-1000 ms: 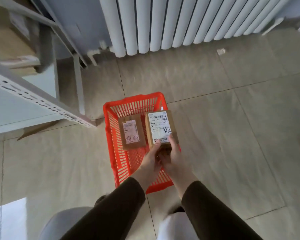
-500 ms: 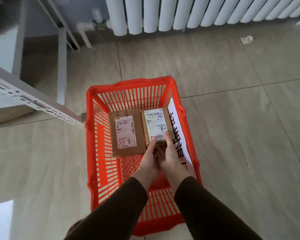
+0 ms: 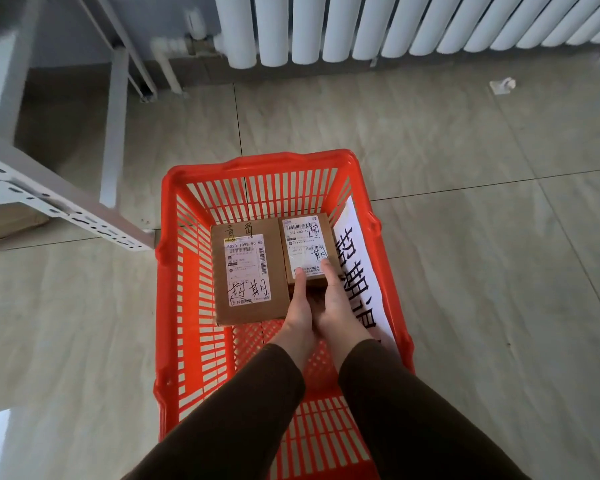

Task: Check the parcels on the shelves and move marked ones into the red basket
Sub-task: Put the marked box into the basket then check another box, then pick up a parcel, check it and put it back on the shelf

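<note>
A red plastic basket (image 3: pixel 191 258) stands on the tiled floor right below me. Inside it, on the left, lies a larger brown parcel (image 3: pixel 248 271) with a white label and black handwritten marks. To its right is a smaller brown parcel (image 3: pixel 307 247), also labelled and marked by hand. My left hand (image 3: pixel 298 313) and my right hand (image 3: pixel 336 306) both grip this smaller parcel at its near end, thumbs on top, down inside the basket. Whether it rests on the basket floor I cannot tell. A white paper sign (image 3: pixel 361 268) with large black characters leans on the basket's right wall.
A white metal shelf unit (image 3: pixel 63 206) juts in from the left, its upright (image 3: pixel 113 129) just beyond the basket. A white radiator (image 3: pixel 395 26) runs along the far wall. A small white scrap (image 3: pixel 503 85) lies on the floor at the far right.
Both hands have carried the smaller parcel from above the basket down into it, beside the larger parcel. My view has come closer to the basket.
</note>
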Available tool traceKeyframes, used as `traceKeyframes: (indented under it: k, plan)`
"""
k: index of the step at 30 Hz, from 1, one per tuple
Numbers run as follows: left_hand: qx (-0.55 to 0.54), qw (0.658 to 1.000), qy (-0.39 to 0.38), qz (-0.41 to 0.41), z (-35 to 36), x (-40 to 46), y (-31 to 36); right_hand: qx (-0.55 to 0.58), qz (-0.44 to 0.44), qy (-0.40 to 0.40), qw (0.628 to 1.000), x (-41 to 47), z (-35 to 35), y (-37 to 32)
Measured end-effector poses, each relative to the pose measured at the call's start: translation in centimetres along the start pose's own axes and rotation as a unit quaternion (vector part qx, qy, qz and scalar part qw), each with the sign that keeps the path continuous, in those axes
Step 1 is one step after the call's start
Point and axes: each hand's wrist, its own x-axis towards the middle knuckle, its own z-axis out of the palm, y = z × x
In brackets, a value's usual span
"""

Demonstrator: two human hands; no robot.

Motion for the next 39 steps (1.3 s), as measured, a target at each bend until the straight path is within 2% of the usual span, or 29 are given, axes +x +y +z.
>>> traceKeyframes:
  k: [2,8,13,16,19,21,26,33,36,39]
  plan:
    - [-0.001,1.0,0.024,-0.001,-0.1,0.5,-0.1,-0.006,-0.005,-0.003,1.0,0.6,-0.1,0.2]
    - [-0.017,0.999,0.032,-0.025,-0.3,1.8,-0.6,-0.024,-0.02,-0.035,0.999,0.9,-0.6,0.2]
    - [0.031,0.999,0.01,0.002,-0.3,0.5,-0.5,-0.04,-0.021,-0.033,0.998,-0.4,-0.6,-0.1]
    - [0.038,0.999,0.028,-0.012,-0.8,-0.8,-0.7,-0.027,-0.02,-0.011,0.999,-2.0,-0.7,-0.5]
    - [0.083,0.996,0.027,-0.036,-0.9,-3.9,-0.1,-0.068,-0.029,-0.008,0.997,-6.0,-1.1,-1.0]
    - [0.09,0.994,0.031,-0.057,-0.6,-7.4,0.9,-0.126,-0.02,-0.032,0.991,-10.6,-0.8,-2.0]
    - [0.119,0.991,0.063,-0.012,0.0,-18.1,4.9,-0.235,-0.05,-0.042,0.97,-22.4,2.3,-5.0]
    - [0.122,0.99,0.035,0.07,1.4,-38.7,14.3,-0.223,-0.075,-0.088,0.968,-41.1,8.2,-8.3]
    - [0.134,0.983,0.018,0.123,2.1,-48.2,19.2,-0.265,-0.113,-0.085,0.954,-50.0,13.1,-9.9]
    - [0.125,0.976,-0.005,0.178,2.2,-57.6,24.5,-0.303,-0.167,-0.129,0.929,-58.7,18.2,-10.5]
